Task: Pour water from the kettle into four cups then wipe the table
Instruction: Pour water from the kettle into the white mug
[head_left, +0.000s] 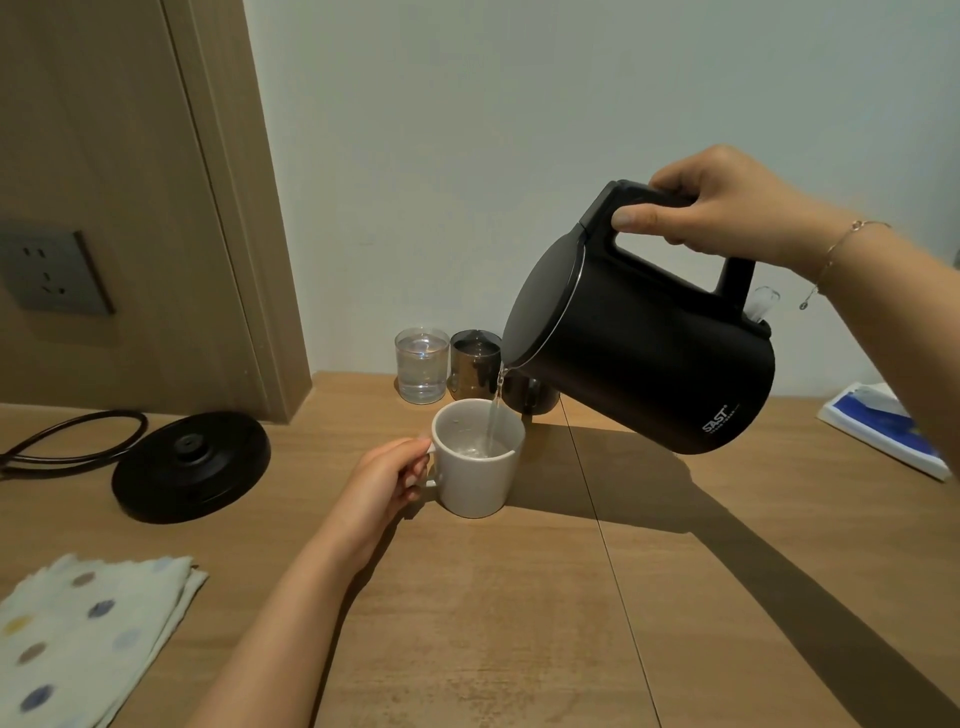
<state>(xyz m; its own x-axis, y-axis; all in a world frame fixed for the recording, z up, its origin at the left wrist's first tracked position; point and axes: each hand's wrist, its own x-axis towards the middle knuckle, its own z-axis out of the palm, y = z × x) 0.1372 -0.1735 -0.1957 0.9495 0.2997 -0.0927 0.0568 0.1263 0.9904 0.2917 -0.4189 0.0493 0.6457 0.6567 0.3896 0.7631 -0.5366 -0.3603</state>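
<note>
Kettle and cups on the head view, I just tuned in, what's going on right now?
A person is pouring. The right hand grips the handle of the black kettle, tilted so a thin stream of water falls into the white mug, which the left hand steadies by its handle. The mug is only partly filled. At the back stand a clear glass holding water and a dark cup. The dotted cloth lies folded on the table, untouched.

A domestic room is indicated, likely a home or guest room. A wood-grain table (519, 597) is set against a plain pale wall (519, 130), beside a wooden door frame (234, 208) fitted with a grey wall socket (49, 273). A kettle base (191, 465), a spotted cloth (88, 639) and a tissue pack (878, 423) are laid out.
</note>
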